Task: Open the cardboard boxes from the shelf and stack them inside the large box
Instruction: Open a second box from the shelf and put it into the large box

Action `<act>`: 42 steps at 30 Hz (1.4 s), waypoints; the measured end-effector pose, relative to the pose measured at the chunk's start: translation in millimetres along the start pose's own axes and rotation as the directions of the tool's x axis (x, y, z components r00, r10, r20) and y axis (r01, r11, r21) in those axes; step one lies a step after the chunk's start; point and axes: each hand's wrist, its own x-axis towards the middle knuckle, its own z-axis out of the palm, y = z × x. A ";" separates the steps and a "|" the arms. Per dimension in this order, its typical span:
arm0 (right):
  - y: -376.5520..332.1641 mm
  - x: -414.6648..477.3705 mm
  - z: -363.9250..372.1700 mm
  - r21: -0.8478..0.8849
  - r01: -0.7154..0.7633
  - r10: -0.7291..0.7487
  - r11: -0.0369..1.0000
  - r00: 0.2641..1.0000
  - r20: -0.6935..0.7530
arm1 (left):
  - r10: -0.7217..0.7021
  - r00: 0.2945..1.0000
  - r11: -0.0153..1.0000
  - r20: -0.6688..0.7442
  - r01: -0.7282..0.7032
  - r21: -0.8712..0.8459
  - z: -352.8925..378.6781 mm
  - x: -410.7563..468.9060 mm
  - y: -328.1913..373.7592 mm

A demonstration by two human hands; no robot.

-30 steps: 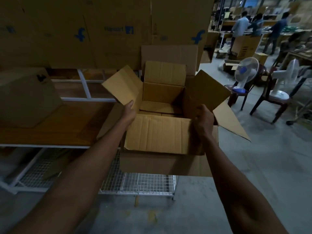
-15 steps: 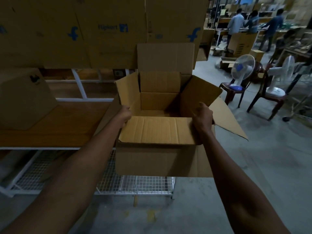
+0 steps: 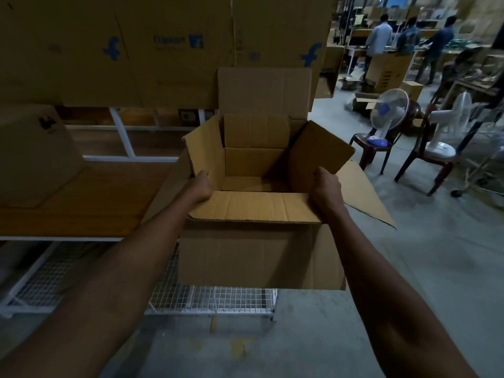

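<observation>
The opened cardboard box (image 3: 261, 255) hangs mid-frame beyond the shelf (image 3: 81, 211) edge. Left hand (image 3: 200, 184) at ten o'clock and right hand (image 3: 326, 186) at two clench its side flaps; loose flaps could buckle, dropping it.

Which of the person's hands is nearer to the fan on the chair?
The right. The right hand grips the open box's right near corner, on the side toward the fan; the left hand grips the opposite corner.
</observation>
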 end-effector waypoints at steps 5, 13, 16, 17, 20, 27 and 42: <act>-10.4 -4.1 -6.5 -0.342 0.177 -0.168 0.923 0.984 0.055 | 0.049 0.987 0.980 -0.153 -0.018 0.197 3.8 1.0 -1.8; -26.5 -6.1 -10.2 -0.487 0.382 -0.340 0.785 0.924 0.176 | 0.360 0.908 0.644 -0.213 -0.076 0.761 -11.5 -32.1 21.8; -38.3 -7.3 -7.4 -0.480 0.489 -0.425 0.728 0.872 0.243 | 0.458 0.872 0.741 -0.175 -0.265 0.617 1.6 -42.7 27.8; -44.2 -9.2 -3.9 -0.437 0.503 -0.427 0.745 0.864 0.267 | 0.426 0.890 0.799 -0.163 -0.286 0.528 5.2 -45.0 28.8; -70.0 -13.7 8.4 -0.301 0.397 -0.249 0.867 0.868 0.429 | 0.244 0.965 0.911 -0.095 -0.194 0.363 7.7 -45.5 29.4; -107.3 -31.7 -17.1 -0.164 0.245 -0.042 0.956 0.665 0.746 | 0.086 0.992 0.978 0.087 -0.101 0.185 -16.3 -35.4 35.7; -106.9 -19.3 -15.2 -0.269 0.321 -0.011 0.908 0.661 0.751 | 0.009 0.972 0.997 0.235 -0.027 0.071 -39.8 -24.1 40.3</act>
